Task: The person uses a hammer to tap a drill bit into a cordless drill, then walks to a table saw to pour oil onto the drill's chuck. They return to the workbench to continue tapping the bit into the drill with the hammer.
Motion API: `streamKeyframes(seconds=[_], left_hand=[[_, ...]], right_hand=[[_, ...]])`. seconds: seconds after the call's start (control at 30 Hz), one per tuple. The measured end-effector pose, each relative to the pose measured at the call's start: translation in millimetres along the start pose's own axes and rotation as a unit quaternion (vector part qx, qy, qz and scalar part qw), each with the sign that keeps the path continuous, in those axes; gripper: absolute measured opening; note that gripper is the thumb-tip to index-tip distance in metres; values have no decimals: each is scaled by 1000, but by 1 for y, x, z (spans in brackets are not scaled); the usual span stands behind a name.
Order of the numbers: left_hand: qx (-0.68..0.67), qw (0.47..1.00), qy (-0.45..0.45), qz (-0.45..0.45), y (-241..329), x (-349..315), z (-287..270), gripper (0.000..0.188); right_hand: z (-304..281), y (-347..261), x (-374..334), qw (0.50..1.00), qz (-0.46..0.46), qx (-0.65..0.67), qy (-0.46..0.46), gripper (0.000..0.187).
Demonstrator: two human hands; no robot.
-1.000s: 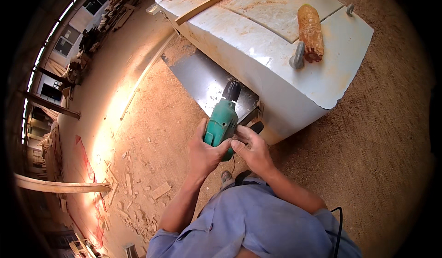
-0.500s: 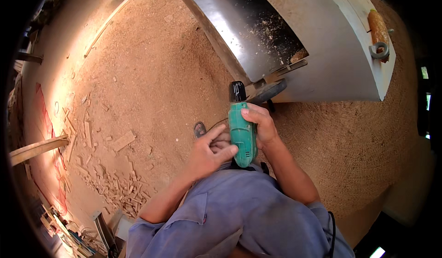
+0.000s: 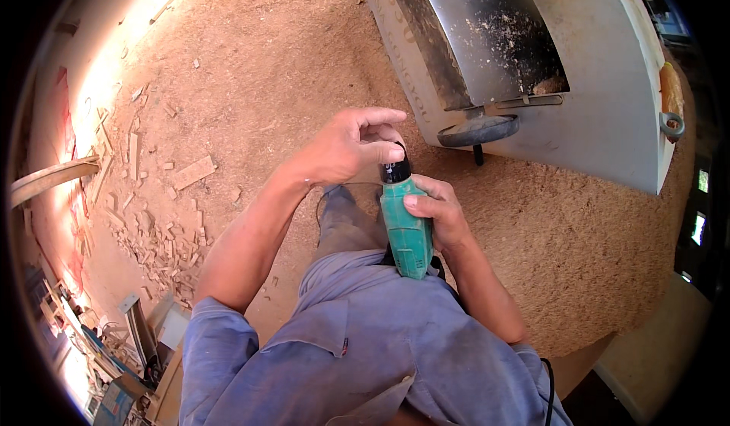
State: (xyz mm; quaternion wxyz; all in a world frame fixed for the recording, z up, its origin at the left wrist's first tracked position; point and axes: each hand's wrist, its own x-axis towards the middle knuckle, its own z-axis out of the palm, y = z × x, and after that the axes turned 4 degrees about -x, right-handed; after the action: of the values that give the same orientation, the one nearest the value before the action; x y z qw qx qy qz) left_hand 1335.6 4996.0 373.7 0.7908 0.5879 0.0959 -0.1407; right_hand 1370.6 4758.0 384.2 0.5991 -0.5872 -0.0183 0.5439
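One green plastic power drill with a black chuck point(image 3: 407, 224) is held upright between the two hands, directly in front of the person's torso, chuck end pointing away from the body. The right hand point(image 3: 437, 217) is wrapped around the green body, fingers curled closed on it; this grip appears to steady the tool. The left hand point(image 3: 353, 143) sits just above, its fingertips point(image 3: 391, 152) pinched on the black chuck, a hold that suits turning the chuck by hand. Whether a bit is fitted cannot be told.

Beyond the hands, ahead and to the right, stands one grey metal woodworking machine point(image 3: 601, 114) with a dark sloped chute dusted with sawdust. One dark round handwheel point(image 3: 479, 129) projects from its near face, well apart from the drill. One brownish wooden piece point(image 3: 671, 91) lies at its far right edge.

Below and to the left of the hands, the sawdust-covered floor point(image 3: 266, 68) carries many scattered wood offcuts point(image 3: 163, 213), too numerous to count.
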Motion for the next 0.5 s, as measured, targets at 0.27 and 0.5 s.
streamKeyframes(seconds=[0.27,0.5], left_hand=[[81,994,44,-54,13,1,9,72],[-103,990,-93,19,12,4,3,70]], right_hand=[[-1,-3,-7,1000,-15,-25,-11,50],[-15,1,-11,999,-25,11,-17,42]])
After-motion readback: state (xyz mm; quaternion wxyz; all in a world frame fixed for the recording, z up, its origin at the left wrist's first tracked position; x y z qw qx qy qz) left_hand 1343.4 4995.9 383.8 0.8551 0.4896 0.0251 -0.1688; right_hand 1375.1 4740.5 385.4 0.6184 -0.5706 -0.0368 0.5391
